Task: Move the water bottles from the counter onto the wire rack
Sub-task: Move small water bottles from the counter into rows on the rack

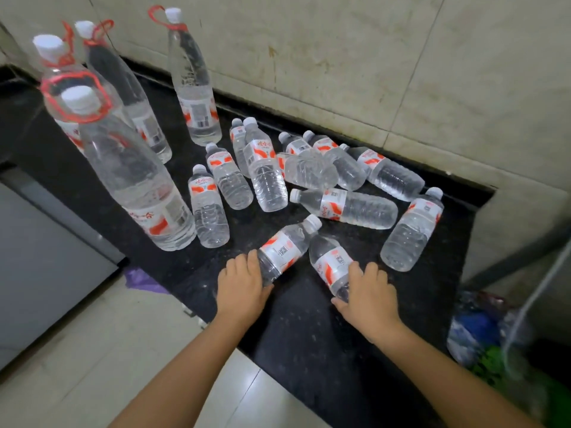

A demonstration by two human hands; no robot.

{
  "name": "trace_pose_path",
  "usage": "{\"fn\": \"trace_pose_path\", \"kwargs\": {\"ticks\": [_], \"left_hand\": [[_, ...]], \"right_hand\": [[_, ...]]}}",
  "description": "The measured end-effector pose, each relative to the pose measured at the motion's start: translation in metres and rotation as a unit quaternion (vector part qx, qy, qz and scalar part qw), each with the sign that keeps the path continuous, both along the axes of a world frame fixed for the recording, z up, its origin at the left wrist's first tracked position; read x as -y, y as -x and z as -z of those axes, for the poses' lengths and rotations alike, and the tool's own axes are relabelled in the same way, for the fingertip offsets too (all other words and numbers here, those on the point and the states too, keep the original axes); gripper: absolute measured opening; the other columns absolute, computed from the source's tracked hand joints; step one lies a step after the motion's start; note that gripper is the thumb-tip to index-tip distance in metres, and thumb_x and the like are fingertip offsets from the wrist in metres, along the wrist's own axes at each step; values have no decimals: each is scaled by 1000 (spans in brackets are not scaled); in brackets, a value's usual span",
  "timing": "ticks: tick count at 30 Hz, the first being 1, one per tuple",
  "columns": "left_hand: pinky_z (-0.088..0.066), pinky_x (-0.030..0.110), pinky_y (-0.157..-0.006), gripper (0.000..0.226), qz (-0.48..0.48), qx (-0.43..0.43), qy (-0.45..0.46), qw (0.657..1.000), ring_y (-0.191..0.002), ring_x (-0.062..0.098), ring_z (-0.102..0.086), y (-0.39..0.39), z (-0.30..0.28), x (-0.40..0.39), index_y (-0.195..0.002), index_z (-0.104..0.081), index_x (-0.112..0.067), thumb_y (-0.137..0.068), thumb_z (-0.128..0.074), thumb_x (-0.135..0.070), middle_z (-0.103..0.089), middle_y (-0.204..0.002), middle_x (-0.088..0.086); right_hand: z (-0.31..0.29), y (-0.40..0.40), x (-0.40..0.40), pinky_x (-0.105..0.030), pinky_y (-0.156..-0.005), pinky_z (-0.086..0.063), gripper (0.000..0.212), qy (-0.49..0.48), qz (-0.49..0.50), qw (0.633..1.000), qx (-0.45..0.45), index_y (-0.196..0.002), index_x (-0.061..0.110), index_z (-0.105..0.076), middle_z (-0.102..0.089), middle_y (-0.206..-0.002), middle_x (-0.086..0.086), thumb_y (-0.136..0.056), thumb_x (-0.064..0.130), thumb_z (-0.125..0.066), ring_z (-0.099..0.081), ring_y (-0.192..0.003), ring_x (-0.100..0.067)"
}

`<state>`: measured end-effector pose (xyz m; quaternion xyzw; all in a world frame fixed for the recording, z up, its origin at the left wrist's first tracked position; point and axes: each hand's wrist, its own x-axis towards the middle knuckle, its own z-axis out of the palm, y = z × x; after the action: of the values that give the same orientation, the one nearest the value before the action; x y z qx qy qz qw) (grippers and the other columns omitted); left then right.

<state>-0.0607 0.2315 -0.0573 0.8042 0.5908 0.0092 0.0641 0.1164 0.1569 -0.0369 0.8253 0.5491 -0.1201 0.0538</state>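
Observation:
Several small clear water bottles with red-and-white labels lie and stand on the black counter (309, 319). My left hand (242, 287) is closed around the base of one lying small bottle (285, 247), whose cap points up and to the right. My right hand (369, 296) grips the lower end of a second lying small bottle (332, 261) beside it. Several tall bottles with red carry loops, the nearest tall bottle (136, 177), stand at the left. The wire rack is not in view.
A beige tiled wall (370, 57) runs behind the counter. More small bottles (344, 208) are piled toward the wall. A grey cabinet front (40, 257) is at the left over pale floor tiles. A bag of plastic waste (482, 329) sits at the right.

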Motion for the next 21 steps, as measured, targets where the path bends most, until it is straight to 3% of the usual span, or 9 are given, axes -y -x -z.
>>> {"fn": "trace_pose_path", "kwargs": {"ticks": [2, 5, 7, 9, 10, 12, 13, 17, 21], "left_hand": [[-48, 41, -73, 76, 14, -3, 7, 1000, -92, 35, -55, 8, 2, 17, -126, -47, 2, -69, -75, -39, -57, -107, 17], [-48, 32, -45, 83, 33, -14, 0, 999, -58, 29, -59, 24, 6, 46, -98, -62, 1, -32, -91, -41, -62, -74, 12], [-47, 29, -42, 84, 33, 3, 10, 999, -54, 26, -58, 33, 12, 65, -93, -63, -2, -25, -91, -43, -61, -70, 9], [-50, 32, -50, 83, 21, -12, 34, 999, -65, 26, -61, 40, 9, 84, -102, -62, -3, -36, -89, -47, -62, -81, 8], [-51, 34, -62, 83, 8, -10, 54, 998, -82, 27, -61, 40, 5, 93, -115, -55, -4, -51, -83, -50, -60, -96, 7], [-43, 31, -91, 79, -28, -15, 57, 998, -116, 22, -46, 38, 0, 101, -137, -27, -12, -79, -58, -55, -44, -127, 3], [-37, 30, -98, 79, -42, -30, 60, 997, -124, 20, -39, 36, -3, 103, -141, -18, -14, -82, -51, -56, -38, -134, 1], [-33, 34, -103, 91, -67, -56, 62, 994, -128, 24, -34, 17, -8, 95, -145, -6, -10, -82, -52, -58, -31, -139, 7], [-38, 35, -98, 86, -81, -52, 90, 991, -122, 25, -41, -2, -5, 85, -140, -16, -12, -79, -60, -53, -38, -135, 8]], "right_hand": [[-1, -1, 20, -32, -91, -42, 74, 11, -16, 1000, 9, -137, 13, -19, -33, -129, -12, -84, 53, -53, -40, -118, -25], [-3, -3, 48, -31, -90, -43, 73, 24, -25, 999, -3, -136, 14, -20, -34, -129, -10, -84, 53, -53, -41, -117, -24], [-5, -6, 63, -30, -89, -43, 71, 34, -16, 999, -19, -135, 15, -22, -33, -128, -9, -83, 52, -54, -40, -118, -23], [-6, -7, 75, -31, -91, -43, 71, 41, -3, 999, -29, -134, 15, -22, -32, -129, -9, -83, 51, -55, -39, -119, -23], [-7, -6, 79, -32, -92, -43, 70, 40, 6, 999, -28, -133, 15, -23, -33, -129, -8, -83, 51, -56, -38, -120, -23], [-7, -2, 77, -33, -94, -42, 68, 23, 19, 999, -21, -128, 14, -27, -35, -128, -7, -80, 52, -57, -37, -120, -22], [-7, 2, 73, -34, -96, -40, 68, 8, 26, 999, -21, -126, 13, -30, -36, -128, -7, -79, 54, -58, -38, -119, -23], [0, 12, 48, -37, -98, -36, 74, -28, 37, 999, -25, -127, 12, -31, -39, -130, -7, -76, 54, -62, -39, -121, -24], [5, 12, 41, -36, -97, -37, 72, -34, 50, 998, -24, -126, 11, -33, -41, -131, -7, -76, 52, -64, -39, -122, -23]]}}
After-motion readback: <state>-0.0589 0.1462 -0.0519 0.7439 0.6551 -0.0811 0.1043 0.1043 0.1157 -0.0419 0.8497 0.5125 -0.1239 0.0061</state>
